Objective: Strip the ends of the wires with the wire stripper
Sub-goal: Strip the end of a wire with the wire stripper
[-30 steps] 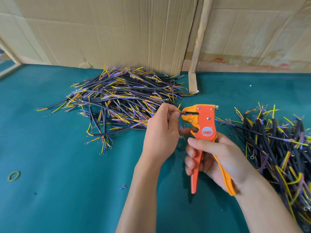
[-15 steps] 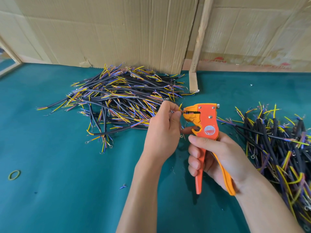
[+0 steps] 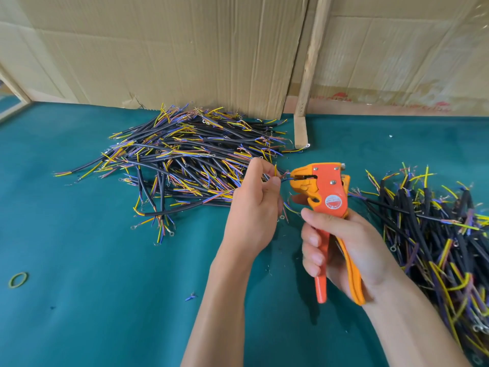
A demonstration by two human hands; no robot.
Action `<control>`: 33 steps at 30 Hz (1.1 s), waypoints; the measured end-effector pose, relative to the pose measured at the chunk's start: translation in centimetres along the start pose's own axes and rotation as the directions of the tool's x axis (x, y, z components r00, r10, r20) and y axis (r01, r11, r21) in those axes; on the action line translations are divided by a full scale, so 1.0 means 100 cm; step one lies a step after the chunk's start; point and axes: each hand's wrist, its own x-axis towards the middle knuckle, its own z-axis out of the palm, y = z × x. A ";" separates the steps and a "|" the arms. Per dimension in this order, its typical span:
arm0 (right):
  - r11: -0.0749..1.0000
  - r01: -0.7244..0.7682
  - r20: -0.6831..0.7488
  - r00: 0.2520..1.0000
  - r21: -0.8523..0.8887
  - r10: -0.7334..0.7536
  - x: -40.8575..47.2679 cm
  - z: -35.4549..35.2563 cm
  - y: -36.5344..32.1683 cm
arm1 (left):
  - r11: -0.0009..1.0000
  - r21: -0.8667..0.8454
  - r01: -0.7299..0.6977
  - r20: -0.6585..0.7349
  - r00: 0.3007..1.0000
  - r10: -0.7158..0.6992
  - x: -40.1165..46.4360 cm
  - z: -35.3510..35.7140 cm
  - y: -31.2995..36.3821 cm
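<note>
Orange wire stripper (image 3: 326,197) sits at frame centre, the right hand (image 3: 341,250) curled round its handles. Left hand (image 3: 254,207) pinches a thin blue wire (image 3: 285,180) fed into the tool's mouth. If the pinch loosens, the squeeze could drag the wire instead of stripping it.

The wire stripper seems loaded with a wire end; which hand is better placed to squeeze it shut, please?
The right hand: it already grips both handles of the wire stripper. The left hand pinches the wire feeding the stripper's mouth and should probably just hold it steady.
</note>
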 end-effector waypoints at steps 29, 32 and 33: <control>1.000 -0.021 0.072 0.997 0.011 0.020 -0.005 -0.016 -0.003 | 0.997 -0.059 0.044 -0.181 0.982 -0.054 0.004 -0.003 -0.003; 0.998 -0.027 0.112 0.993 -0.048 0.032 -0.007 -0.013 -0.001 | 0.996 -0.079 0.040 -0.211 0.976 -0.055 0.004 -0.003 -0.003; 0.998 -0.020 0.116 0.993 -0.058 0.027 -0.007 -0.013 -0.001 | 0.996 -0.082 0.042 -0.217 0.974 -0.059 0.005 -0.002 -0.003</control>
